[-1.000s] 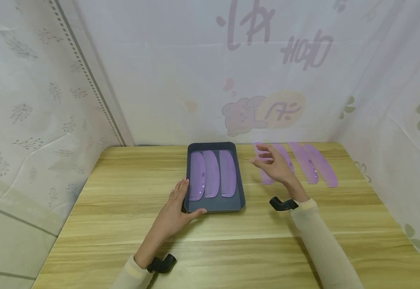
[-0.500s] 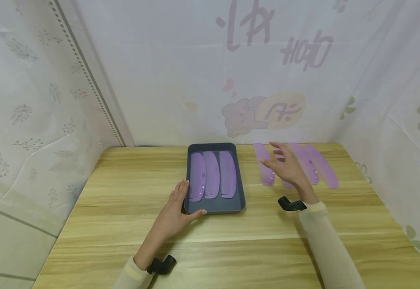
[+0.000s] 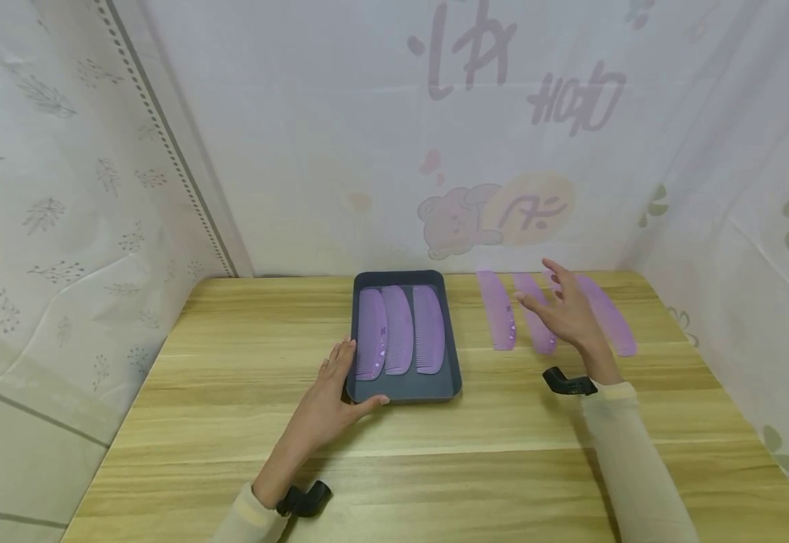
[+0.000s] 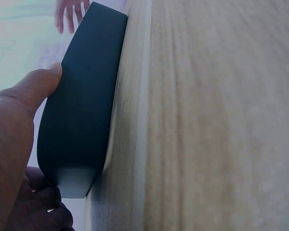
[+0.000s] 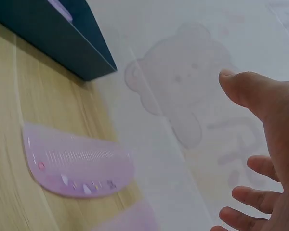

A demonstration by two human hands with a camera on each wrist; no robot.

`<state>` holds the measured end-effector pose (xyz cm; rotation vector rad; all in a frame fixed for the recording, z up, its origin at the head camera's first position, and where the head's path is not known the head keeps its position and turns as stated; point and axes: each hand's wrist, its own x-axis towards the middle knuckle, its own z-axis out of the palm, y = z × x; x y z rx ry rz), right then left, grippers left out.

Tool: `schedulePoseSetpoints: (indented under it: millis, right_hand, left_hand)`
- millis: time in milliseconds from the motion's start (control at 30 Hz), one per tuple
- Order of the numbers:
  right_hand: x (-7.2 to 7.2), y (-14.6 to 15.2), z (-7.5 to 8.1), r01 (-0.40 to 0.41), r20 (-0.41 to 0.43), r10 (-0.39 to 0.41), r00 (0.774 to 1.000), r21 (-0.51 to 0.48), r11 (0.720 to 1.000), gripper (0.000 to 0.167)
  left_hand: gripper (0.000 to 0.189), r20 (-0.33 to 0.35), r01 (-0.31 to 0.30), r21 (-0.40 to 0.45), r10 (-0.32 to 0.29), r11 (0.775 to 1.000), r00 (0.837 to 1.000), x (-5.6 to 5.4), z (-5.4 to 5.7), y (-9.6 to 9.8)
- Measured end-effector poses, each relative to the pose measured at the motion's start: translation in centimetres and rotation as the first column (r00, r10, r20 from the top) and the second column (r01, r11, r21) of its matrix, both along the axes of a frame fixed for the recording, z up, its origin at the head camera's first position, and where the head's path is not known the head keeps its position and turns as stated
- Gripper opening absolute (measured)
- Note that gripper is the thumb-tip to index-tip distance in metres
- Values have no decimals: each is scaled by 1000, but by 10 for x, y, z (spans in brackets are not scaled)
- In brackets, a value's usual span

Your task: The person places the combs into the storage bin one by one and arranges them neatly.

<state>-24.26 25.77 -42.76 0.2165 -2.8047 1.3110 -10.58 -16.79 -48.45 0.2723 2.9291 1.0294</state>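
Observation:
My left hand (image 3: 326, 396) grips the near left corner of a dark grey tray (image 3: 404, 389), thumb at the near rim and fingers along the left side. In the left wrist view the thumb (image 4: 41, 82) meets the tray's upper edge. Three purple combs lie side by side in the tray, the left comb (image 3: 371, 335) decorated with small marks. On the table to the right, a row of several more purple combs includes a leftmost comb (image 3: 498, 313) and a rightmost comb (image 3: 613, 318). Above this row my right hand (image 3: 567, 311) hovers with fingers spread, holding nothing and partly hiding one comb.
The wooden table (image 3: 231, 422) ends at the back against a pale printed curtain (image 3: 340, 151). More patterned cloth hangs at both sides. Each wrist wears a black camera, such as the right wrist camera (image 3: 569, 383).
My right hand has moved right across the row of combs, uncovering the leftmost ones and now covering one farther right. The left hand and tray have stayed in place.

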Motion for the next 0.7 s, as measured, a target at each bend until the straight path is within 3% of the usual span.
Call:
schedulePoseSetpoints:
  millis: [300,700]
  right_hand:
    - [0,27,1,41,-3,-40,999,26,999,101]
    - [-8,63,-1,86,71,-91,993,73,994,107]
  left_hand:
    - [123,-11,4,4,-4,1000,1000,0,0,0]
    - [122,-4,-2,3,2,1000,1000,0,0,0]
